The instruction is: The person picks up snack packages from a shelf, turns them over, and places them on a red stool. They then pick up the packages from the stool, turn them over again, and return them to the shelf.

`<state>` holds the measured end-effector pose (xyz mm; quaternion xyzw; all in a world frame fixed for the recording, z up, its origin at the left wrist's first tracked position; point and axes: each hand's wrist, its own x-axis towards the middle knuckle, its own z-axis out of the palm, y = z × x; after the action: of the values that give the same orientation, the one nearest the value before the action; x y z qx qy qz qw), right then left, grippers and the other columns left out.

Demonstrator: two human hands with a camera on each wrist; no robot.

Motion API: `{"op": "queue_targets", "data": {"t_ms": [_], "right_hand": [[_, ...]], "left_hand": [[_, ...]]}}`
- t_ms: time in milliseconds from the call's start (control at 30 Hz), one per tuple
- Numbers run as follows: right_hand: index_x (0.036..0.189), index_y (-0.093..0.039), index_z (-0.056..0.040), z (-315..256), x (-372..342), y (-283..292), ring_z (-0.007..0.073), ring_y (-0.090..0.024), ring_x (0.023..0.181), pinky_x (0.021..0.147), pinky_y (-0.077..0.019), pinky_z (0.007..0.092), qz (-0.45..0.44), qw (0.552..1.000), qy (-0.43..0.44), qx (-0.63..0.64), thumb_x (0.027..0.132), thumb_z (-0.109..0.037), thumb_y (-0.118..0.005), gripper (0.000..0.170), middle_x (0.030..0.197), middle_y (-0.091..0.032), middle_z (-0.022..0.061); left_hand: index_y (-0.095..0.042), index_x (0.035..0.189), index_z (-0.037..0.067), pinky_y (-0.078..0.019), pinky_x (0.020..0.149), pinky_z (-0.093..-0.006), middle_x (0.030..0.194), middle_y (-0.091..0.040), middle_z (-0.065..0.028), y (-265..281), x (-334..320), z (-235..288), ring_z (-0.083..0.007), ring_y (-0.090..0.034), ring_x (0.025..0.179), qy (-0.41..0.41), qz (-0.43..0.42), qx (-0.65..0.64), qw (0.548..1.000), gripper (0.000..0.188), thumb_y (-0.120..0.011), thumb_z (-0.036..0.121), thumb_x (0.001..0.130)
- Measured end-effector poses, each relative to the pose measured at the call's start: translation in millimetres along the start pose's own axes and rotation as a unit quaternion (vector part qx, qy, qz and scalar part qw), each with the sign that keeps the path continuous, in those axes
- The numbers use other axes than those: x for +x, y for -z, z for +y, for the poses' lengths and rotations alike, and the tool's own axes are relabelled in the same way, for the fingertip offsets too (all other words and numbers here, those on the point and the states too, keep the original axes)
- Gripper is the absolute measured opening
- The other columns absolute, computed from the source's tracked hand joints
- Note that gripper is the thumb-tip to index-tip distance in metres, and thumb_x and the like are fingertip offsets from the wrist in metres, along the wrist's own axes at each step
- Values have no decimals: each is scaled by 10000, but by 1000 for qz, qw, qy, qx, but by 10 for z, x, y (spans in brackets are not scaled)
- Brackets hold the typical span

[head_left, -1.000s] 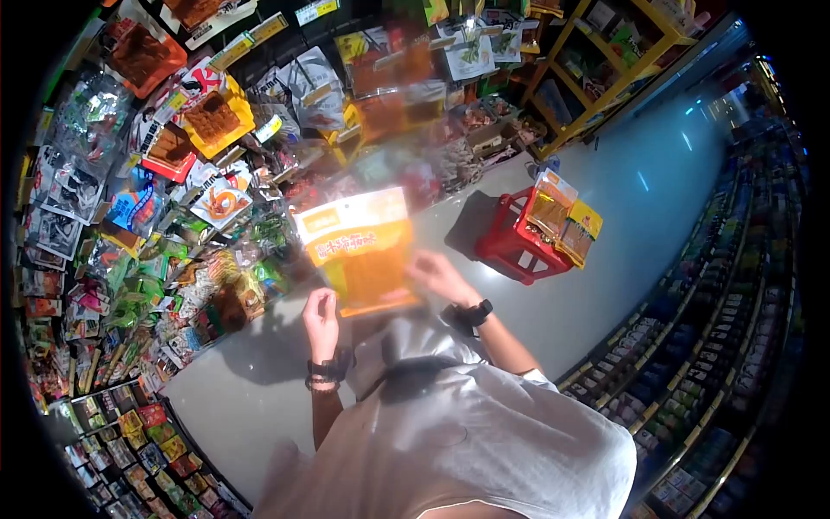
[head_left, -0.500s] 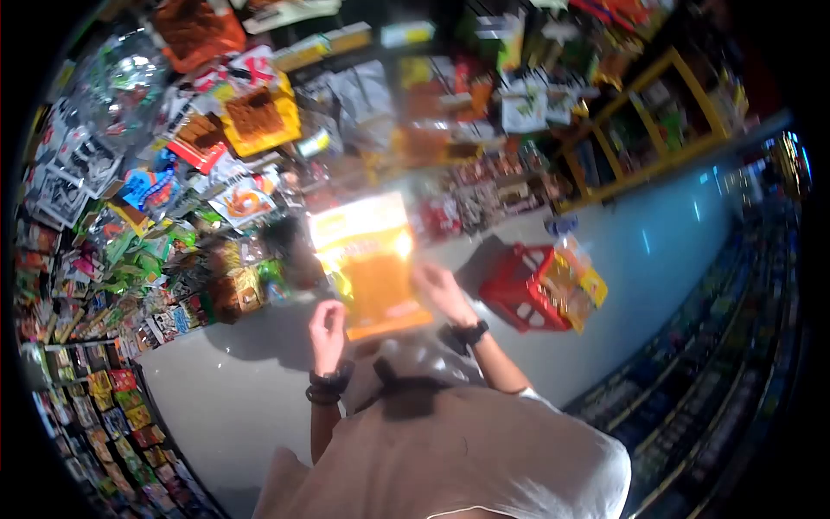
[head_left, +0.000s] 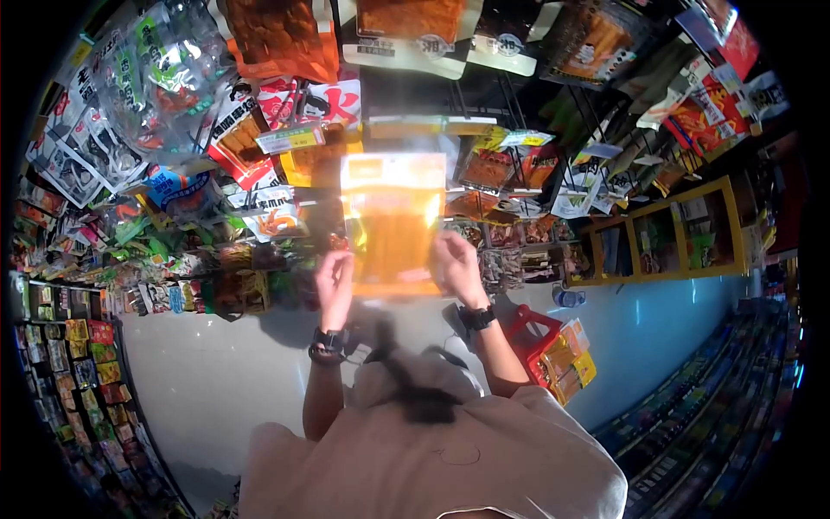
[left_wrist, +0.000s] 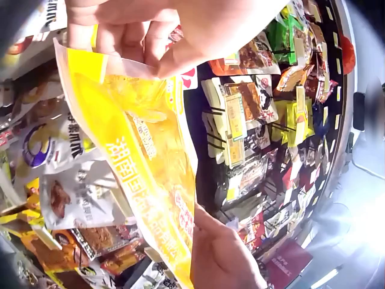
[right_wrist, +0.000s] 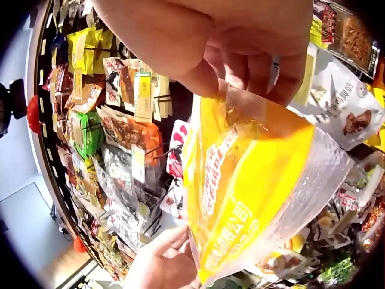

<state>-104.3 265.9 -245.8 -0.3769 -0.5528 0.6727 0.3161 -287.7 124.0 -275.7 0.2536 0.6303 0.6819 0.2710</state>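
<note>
A yellow snack bag (head_left: 393,229) with a pale top band and a see-through window stands upright in front of the body, bright with glare in the head view. My left hand (head_left: 334,281) pinches its left edge near the bottom, and my right hand (head_left: 458,268) pinches the opposite edge. In the left wrist view, the left fingers (left_wrist: 129,42) curl over the bag's edge, with the other hand (left_wrist: 222,256) on its far side. The right wrist view shows the right thumb and fingers (right_wrist: 240,66) gripping a corner of the bag (right_wrist: 252,198).
Shelves of hanging snack packets (head_left: 259,143) with price tags rise ahead and to the left. A red basket (head_left: 521,329) holding several bags (head_left: 566,355) stands on the floor (head_left: 216,363) at the right. Beyond it is a yellow-framed rack (head_left: 666,233); more shelving (head_left: 692,415) lines the right side.
The head view has swung up toward the shelves, and the basket now appears lower. Both hands keep hold of the bag, which now appears straighter and higher in the view.
</note>
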Motion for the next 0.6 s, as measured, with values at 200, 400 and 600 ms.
{"op": "queue_targets", "data": {"t_ms": [200, 400, 600], "right_hand": [[1042, -617, 7, -323, 441, -20, 107, -548, 720, 638, -452, 240, 42, 998, 43, 26, 950, -160, -569, 197, 845, -614, 32], [1103, -623, 13, -108, 646, 160, 118, -550, 801, 755, -466, 271, -5, 999, 8, 37, 931, -174, -606, 254, 872, -618, 35], [1058, -636, 8, -205, 675, 303, 19, -476, 613, 524, -376, 180, -24, 999, 9, 36, 945, -110, -591, 169, 798, -606, -27]], "left_hand": [[-603, 984, 4, -439, 806, -226, 937, -604, -2, -292, 514, 259, -71, -548, 893, -59, 31, 46, 997, 74, -580, 59, 939], [-602, 982, 11, -419, 785, -215, 931, -593, 16, -460, 508, 232, -64, -522, 857, -66, 114, 79, 988, 75, -575, 69, 942], [-574, 1013, 15, -394, 683, -211, 880, -545, 19, -621, 350, 23, -60, -466, 767, -109, 153, 77, 979, 94, -530, 81, 963]]}}
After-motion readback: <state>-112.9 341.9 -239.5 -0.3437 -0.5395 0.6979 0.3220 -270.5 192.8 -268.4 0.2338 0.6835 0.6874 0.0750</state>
